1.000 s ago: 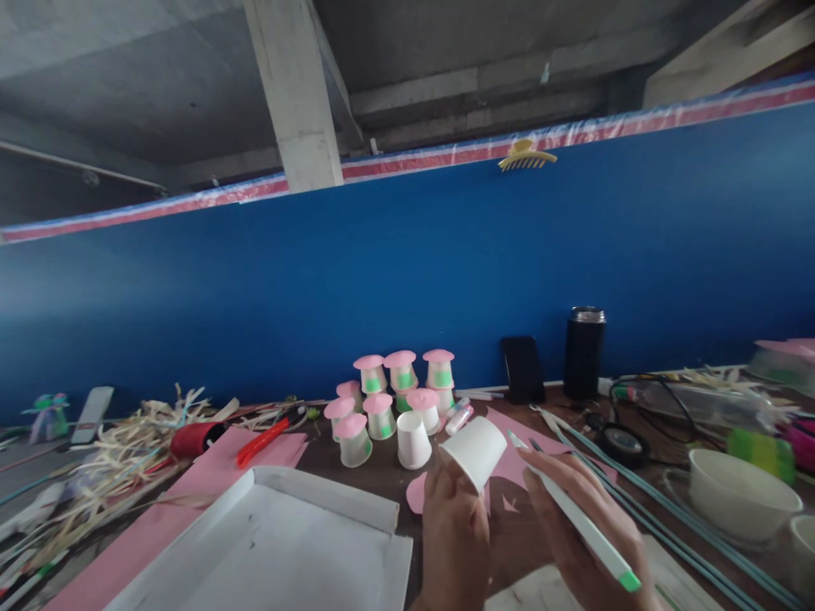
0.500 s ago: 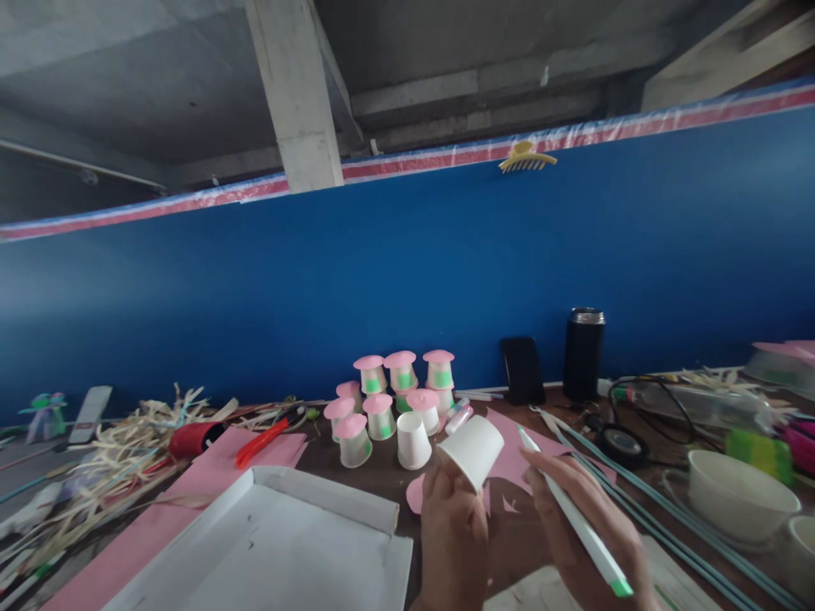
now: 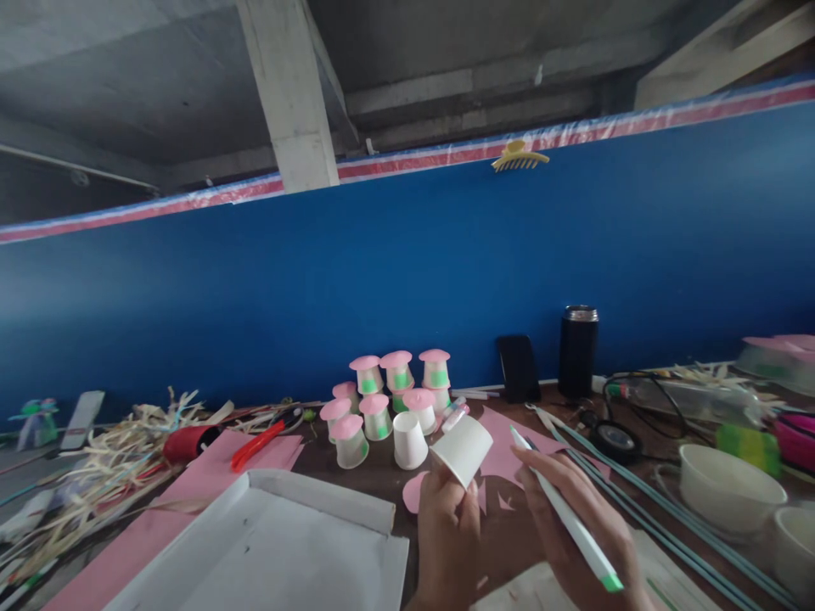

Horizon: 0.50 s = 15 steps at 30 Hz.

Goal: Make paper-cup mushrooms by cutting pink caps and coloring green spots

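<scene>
I see the left hand [image 3: 446,535] gripping a white paper cup [image 3: 463,450] tilted on its side above the table, at about five o'clock from the cluster of pink-capped cups [image 3: 388,399]. The right hand [image 3: 573,530] is closed around a white pen with a green end [image 3: 564,513], its tip just at three o'clock of the cup. A white tray [image 3: 273,543] lies at nine o'clock of the hands.

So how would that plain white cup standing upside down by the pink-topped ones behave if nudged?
The plain white cup looks like thin paper, so probably very light and easily crushed. Standing on its wide rim, it would likely slide rather than tip. On its side it would probably roll in a curve.
</scene>
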{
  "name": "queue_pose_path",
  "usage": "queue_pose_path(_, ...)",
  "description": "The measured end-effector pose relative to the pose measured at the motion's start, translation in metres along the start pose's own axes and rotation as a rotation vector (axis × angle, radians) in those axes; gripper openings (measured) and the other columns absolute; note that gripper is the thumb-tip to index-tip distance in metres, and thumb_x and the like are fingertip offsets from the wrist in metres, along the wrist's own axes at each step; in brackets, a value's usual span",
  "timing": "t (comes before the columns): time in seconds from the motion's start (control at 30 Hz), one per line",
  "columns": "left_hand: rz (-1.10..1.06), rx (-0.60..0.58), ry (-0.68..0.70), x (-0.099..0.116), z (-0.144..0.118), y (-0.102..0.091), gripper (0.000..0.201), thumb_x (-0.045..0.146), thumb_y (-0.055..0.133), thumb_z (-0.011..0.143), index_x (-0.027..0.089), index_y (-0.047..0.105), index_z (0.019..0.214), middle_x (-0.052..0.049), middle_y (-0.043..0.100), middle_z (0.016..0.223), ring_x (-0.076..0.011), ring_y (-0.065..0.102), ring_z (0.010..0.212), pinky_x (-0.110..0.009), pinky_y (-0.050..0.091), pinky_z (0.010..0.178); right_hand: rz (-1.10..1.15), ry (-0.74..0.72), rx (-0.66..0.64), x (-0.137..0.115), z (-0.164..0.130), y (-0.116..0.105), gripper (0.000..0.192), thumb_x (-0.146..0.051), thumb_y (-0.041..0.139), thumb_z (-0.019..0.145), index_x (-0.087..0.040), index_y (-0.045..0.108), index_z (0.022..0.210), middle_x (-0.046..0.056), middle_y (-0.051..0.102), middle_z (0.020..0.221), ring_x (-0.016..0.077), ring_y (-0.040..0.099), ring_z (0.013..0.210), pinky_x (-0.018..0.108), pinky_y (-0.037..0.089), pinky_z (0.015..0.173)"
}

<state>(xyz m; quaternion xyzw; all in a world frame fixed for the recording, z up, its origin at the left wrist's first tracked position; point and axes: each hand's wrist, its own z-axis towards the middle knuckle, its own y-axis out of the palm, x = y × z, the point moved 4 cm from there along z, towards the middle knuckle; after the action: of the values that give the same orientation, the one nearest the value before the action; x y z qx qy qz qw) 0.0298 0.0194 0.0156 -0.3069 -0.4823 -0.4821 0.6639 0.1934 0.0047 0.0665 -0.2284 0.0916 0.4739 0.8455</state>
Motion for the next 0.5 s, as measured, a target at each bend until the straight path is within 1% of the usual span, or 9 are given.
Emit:
queue_pose_path(0.07,0.113,-0.009,-0.005,-0.001,0.001,0.0,0.014,0.027,0.065,0.077,0.022,0.064,0.064,-0.006,0.06,0.08,-0.0201,0.051,0.078,-0.027,0.042,0.07,-0.011,-0.007,0.001,0.0,0.001,0.0,0.031,-0.017,0.055,0.085,-0.021,0.058,0.116,0.008,0.067,0.105,0.0221,0.065,0.092,0.033,0.052,0.079)
queue_pose_path(0.1,0.135,-0.012,-0.036,-0.002,0.001,0.0,0.017,0.029,0.064,0.077,0.021,0.063,0.062,-0.005,0.059,0.076,-0.0191,0.051,0.075,-0.026,0.041,0.068,-0.017,-0.011,-0.001,0.0,0.001,0.0,0.032,-0.017,0.055,0.086,-0.021,0.058,0.117,0.009,0.066,0.107,0.0225,0.064,0.094,0.033,0.052,0.08)
queue_pose_path(0.17,0.112,-0.044,-0.142,-0.005,0.001,0.002,0.022,0.033,0.064,0.077,0.019,0.061,0.06,-0.003,0.058,0.068,-0.0176,0.052,0.071,-0.025,0.041,0.066,-0.019,-0.016,-0.007,0.001,0.001,0.001,0.036,-0.015,0.055,0.086,-0.022,0.056,0.121,0.009,0.065,0.109,0.0225,0.063,0.097,0.033,0.052,0.082)
queue_pose_path(0.2,0.057,-0.068,-0.206,-0.007,0.001,0.003,0.023,0.034,0.064,0.077,0.019,0.061,0.06,-0.003,0.058,0.066,-0.0172,0.053,0.07,-0.025,0.042,0.066,-0.012,-0.016,-0.012,0.002,0.0,0.002,0.038,-0.015,0.055,0.086,-0.022,0.055,0.123,0.009,0.065,0.11,0.0221,0.063,0.097,0.033,0.052,0.082)
queue_pose_path(0.27,-0.14,-0.104,-0.338,-0.012,-0.001,0.007,0.022,0.034,0.064,0.077,0.017,0.061,0.064,-0.002,0.058,0.064,-0.0169,0.056,0.072,-0.024,0.044,0.068,0.011,-0.005,-0.036,0.004,0.0,0.004,0.04,-0.014,0.054,0.087,-0.023,0.054,0.125,0.009,0.064,0.11,0.0207,0.063,0.096,0.031,0.053,0.08)
queue_pose_path(0.3,-0.279,-0.09,-0.398,-0.014,-0.002,0.008,0.021,0.034,0.065,0.077,0.017,0.06,0.066,-0.001,0.059,0.065,-0.0161,0.057,0.073,-0.024,0.045,0.068,0.024,0.004,-0.051,0.005,-0.001,0.005,0.04,-0.015,0.054,0.087,-0.023,0.054,0.126,0.009,0.064,0.109,0.0201,0.063,0.094,0.03,0.054,0.077)
queue_pose_path(0.4,-0.677,0.004,-0.575,-0.019,-0.005,0.012,0.014,0.027,0.069,0.075,0.016,0.06,0.075,-0.003,0.063,0.077,-0.0129,0.06,0.074,-0.022,0.049,0.068,0.05,0.026,-0.072,0.006,-0.002,0.005,0.039,-0.015,0.053,0.087,-0.023,0.055,0.125,0.009,0.063,0.106,0.0196,0.062,0.089,0.03,0.054,0.071)
queue_pose_path(0.43,-0.761,0.036,-0.632,-0.019,-0.005,0.012,0.014,0.024,0.071,0.074,0.015,0.061,0.079,-0.004,0.065,0.082,-0.0122,0.061,0.074,-0.022,0.05,0.067,0.057,0.025,-0.07,0.006,-0.002,0.005,0.038,-0.015,0.053,0.087,-0.022,0.055,0.125,0.009,0.063,0.105,0.0198,0.062,0.088,0.031,0.054,0.07)
queue_pose_path(0.5,-0.861,0.089,-0.717,-0.018,-0.005,0.013,0.017,0.019,0.072,0.072,0.013,0.061,0.084,-0.007,0.066,0.088,-0.0114,0.062,0.073,-0.021,0.052,0.065,0.075,0.01,-0.06,0.003,0.0,0.004,0.039,-0.014,0.053,0.087,-0.022,0.055,0.125,0.01,0.064,0.104,0.0204,0.061,0.09,0.032,0.054,0.072)
